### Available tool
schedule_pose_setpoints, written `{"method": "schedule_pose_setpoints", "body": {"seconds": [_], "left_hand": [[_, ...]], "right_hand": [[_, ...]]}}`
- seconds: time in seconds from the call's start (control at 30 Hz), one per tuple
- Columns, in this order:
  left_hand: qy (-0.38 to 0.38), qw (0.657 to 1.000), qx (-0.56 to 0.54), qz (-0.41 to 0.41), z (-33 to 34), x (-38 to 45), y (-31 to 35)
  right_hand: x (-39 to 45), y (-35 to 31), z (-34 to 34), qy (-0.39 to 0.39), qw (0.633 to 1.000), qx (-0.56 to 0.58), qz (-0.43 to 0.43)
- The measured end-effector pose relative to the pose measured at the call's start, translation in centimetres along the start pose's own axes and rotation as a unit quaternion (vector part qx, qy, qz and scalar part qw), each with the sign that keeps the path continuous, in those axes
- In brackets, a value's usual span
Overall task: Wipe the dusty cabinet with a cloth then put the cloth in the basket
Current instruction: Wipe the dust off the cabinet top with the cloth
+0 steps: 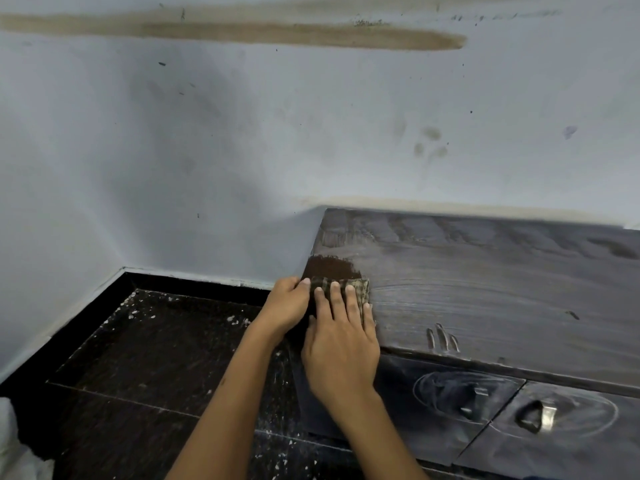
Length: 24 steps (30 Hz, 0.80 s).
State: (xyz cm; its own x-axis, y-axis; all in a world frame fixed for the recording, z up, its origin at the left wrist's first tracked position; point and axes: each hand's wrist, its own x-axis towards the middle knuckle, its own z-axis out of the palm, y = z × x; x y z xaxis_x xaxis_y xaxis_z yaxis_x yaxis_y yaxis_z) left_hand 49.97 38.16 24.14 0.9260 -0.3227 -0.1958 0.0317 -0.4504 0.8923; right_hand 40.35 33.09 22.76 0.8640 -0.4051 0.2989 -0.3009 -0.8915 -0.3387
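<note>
A low dark wooden cabinet (485,282) stands against the wall, its top grey with dust. A small dark brown wiped patch shows at its left edge. A folded checked cloth (360,287) lies on that edge just below the patch. My right hand (341,344) presses flat on the cloth with straight fingers. My left hand (287,303) sits beside it at the cabinet's left edge, its fingers curled at the cloth's left end. No basket is in view.
The cabinet front has two dusty drawers with metal handles (535,415). A stained pale wall rises behind. Dark floor tiles (156,358) speckled with white flecks lie to the left, and something white shows at the bottom-left corner.
</note>
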Motion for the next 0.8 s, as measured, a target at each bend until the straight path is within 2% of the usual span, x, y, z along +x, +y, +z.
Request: {"method": "schedule_pose_setpoints", "body": {"seconds": [0.1, 0.33, 0.43, 0.5, 0.57, 0.67, 0.8], "left_hand": [[0.004, 1.0, -0.007, -0.005, 0.3, -0.6, 1.1], [0.009, 0.998, -0.057, -0.023, 0.4, -0.8, 1.7], [-0.006, 1.0, -0.006, -0.02, 0.5, -1.0, 1.9], [-0.016, 0.999, 0.031, -0.005, 0.5, -1.1, 1.7], [-0.019, 0.996, 0.08, 0.025, 0.3, -1.0, 1.0], [-0.014, 0.972, 0.218, 0.088, -0.4, -0.7, -0.2], [-0.019, 0.954, 0.278, 0.115, -1.2, -0.5, -1.5]], "right_hand": [[2.4, 0.4, 0.0, -0.101, 0.995, 0.017, 0.003], [5.5, 0.2, 0.4, -0.134, 0.99, -0.031, 0.012], [2.7, -0.1, 0.4, -0.116, 0.993, -0.017, 0.031], [0.6, -0.4, 0.6, -0.035, 0.999, -0.004, 0.029], [0.0, -0.3, 0.2, -0.003, 0.999, 0.014, 0.034], [2.0, 0.8, 0.4, -0.081, 0.996, 0.023, 0.013], [5.7, 1.2, 0.6, -0.103, 0.995, 0.002, 0.011]]}}
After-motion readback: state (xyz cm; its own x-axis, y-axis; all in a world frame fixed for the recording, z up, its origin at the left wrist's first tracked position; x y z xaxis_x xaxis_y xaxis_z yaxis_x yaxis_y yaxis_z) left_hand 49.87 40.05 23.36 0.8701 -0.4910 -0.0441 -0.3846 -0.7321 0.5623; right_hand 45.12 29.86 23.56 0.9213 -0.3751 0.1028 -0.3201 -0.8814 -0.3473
